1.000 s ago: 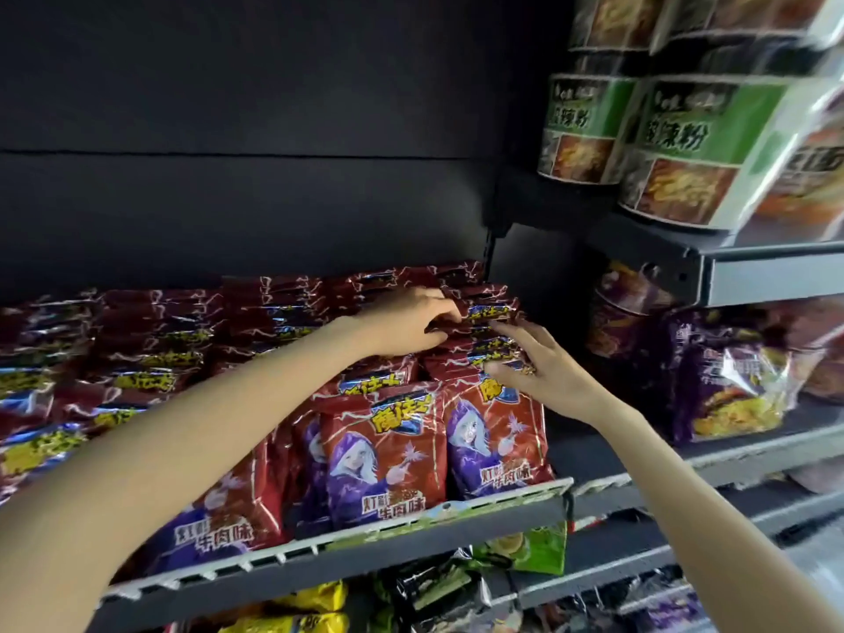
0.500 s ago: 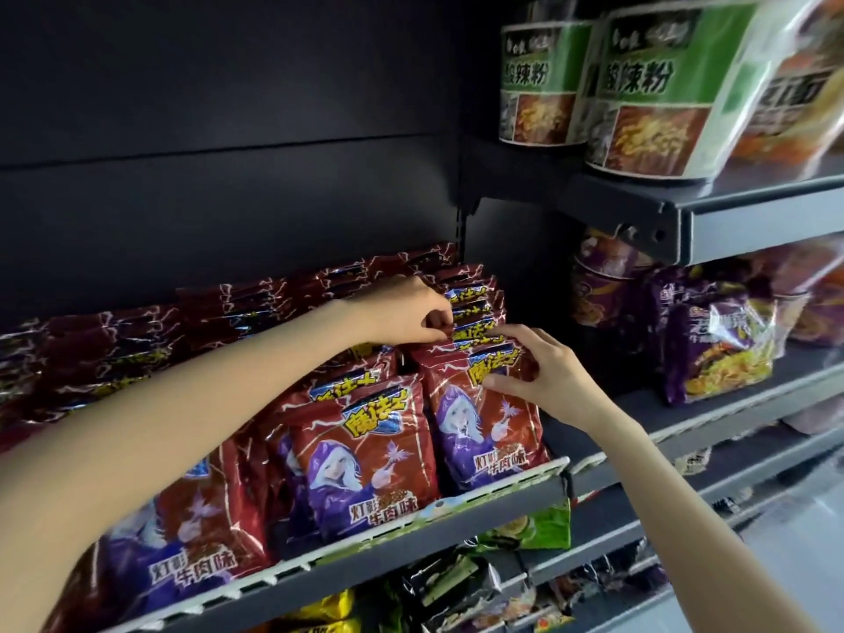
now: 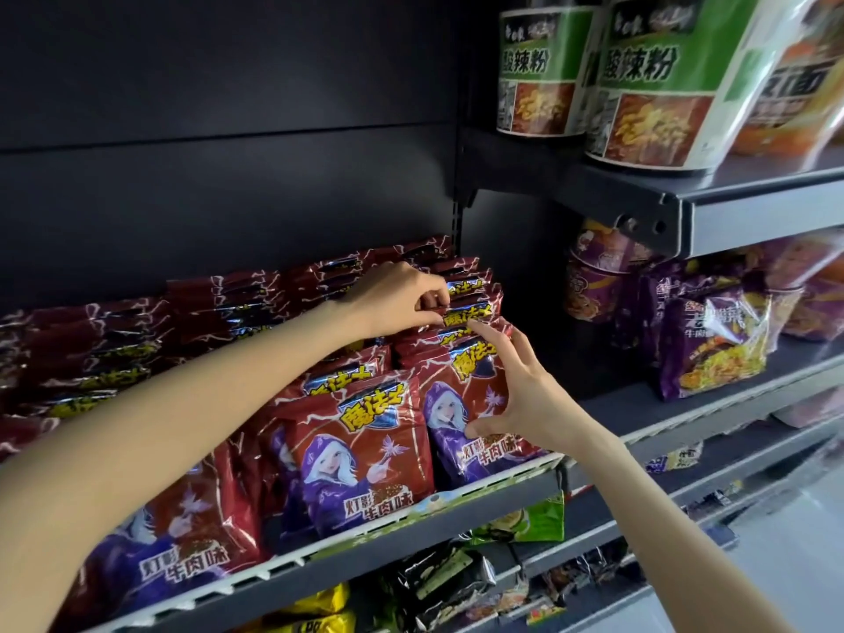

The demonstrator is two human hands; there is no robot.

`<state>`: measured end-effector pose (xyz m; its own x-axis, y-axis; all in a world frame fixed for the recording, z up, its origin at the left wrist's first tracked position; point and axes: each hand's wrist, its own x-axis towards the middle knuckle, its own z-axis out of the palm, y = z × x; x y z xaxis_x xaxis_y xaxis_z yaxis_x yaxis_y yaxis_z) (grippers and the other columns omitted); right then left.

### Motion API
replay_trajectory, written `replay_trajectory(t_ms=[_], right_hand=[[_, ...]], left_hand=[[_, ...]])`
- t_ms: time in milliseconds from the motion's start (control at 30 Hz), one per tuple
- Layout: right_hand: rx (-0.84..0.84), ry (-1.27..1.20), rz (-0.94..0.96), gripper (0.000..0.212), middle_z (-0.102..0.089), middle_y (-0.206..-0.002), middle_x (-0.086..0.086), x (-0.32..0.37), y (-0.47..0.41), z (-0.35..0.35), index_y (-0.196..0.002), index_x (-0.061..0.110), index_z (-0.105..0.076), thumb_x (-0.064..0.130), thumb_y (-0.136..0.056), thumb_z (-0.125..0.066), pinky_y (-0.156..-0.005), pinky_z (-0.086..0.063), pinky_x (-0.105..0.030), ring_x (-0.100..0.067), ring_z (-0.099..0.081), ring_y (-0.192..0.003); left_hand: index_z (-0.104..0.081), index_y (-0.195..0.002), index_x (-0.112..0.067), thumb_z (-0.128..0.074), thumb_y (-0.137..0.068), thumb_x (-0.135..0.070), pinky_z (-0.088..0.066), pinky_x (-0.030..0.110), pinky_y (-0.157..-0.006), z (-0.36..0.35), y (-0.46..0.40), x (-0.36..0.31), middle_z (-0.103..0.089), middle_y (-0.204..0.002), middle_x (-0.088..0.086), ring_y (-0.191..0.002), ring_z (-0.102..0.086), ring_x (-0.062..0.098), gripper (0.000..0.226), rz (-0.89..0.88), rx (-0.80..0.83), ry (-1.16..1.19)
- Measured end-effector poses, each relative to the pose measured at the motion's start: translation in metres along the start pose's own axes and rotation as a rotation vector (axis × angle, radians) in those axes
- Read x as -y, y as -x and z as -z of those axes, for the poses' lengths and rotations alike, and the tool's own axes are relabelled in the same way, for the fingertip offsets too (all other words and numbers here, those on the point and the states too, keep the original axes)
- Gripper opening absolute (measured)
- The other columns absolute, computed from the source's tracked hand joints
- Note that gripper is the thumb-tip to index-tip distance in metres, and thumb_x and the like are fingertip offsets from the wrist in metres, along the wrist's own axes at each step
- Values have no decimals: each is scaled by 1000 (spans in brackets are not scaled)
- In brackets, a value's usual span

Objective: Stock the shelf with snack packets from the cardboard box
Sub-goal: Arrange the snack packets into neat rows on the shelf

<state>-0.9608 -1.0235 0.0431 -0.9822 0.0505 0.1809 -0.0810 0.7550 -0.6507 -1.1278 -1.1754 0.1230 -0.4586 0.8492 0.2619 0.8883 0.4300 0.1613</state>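
Red and purple snack packets [image 3: 365, 450] stand in several rows on a grey shelf [image 3: 411, 523] with a white front rail. My left hand [image 3: 397, 299] reaches into the rightmost row and pinches the top edge of a packet [image 3: 470, 312] near the back. My right hand [image 3: 511, 386] lies against the right side of the front packets in that row, fingers spread, thumb on the front packet's face [image 3: 456, 413]. The cardboard box is out of view.
Green-labelled noodle tubs [image 3: 648, 84] sit on the upper right shelf [image 3: 753, 212]. Purple noodle packs [image 3: 717, 344] fill the right bay. Yellow, black and green packets [image 3: 438, 582] lie on the shelf below. The dark back panel [image 3: 228, 153] rises behind the rows.
The view has come closer and tilted. My right hand slid forward and down to the front packets, fingers spreading. My left hand stays pinching a packet top near the back.
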Motion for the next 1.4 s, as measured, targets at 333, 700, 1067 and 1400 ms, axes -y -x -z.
replay_trajectory(t_ms=[333, 700, 1067, 1400], right_hand=[[-79, 19, -22, 105, 2, -155, 12, -6, 11, 4, -142, 54, -10, 48, -64, -80, -95, -48, -32, -16, -35, -131], [-245, 393, 396, 27, -60, -119, -1, 48, -57, 35, -121, 19, -61, 23, -95, -54, -93, -47, -37, -21, -56, -108], [6, 608, 218, 19, -62, -111, 8, 40, -96, 47, -102, 26, -64, 31, -85, -69, -77, -52, -35, -16, -62, -95], [-27, 632, 263, 28, -65, -114, 6, 46, -96, 38, -114, 25, -62, 38, -89, -64, -77, -49, -32, -17, -64, -94]], left_hand=[[-66, -115, -21, -58, -93, -32, -46, 30, -87, 14, 15, 6, -59, -119, -3, -102, -56, 11, 26, -79, -9, -13], [-60, -114, -28, -64, -83, -49, -43, 24, -74, 57, 89, 43, -57, -106, -14, -87, -54, 4, 38, 206, 318, -263], [-46, -136, -26, -69, -84, -27, -48, 35, -89, 28, 52, 24, -60, -125, 1, -109, -57, 23, 57, 212, 342, -348], [-55, -124, -25, -70, -79, -45, -47, 27, -76, 23, 75, 41, -60, -123, -8, -97, -60, 14, 51, 211, 148, -253]])
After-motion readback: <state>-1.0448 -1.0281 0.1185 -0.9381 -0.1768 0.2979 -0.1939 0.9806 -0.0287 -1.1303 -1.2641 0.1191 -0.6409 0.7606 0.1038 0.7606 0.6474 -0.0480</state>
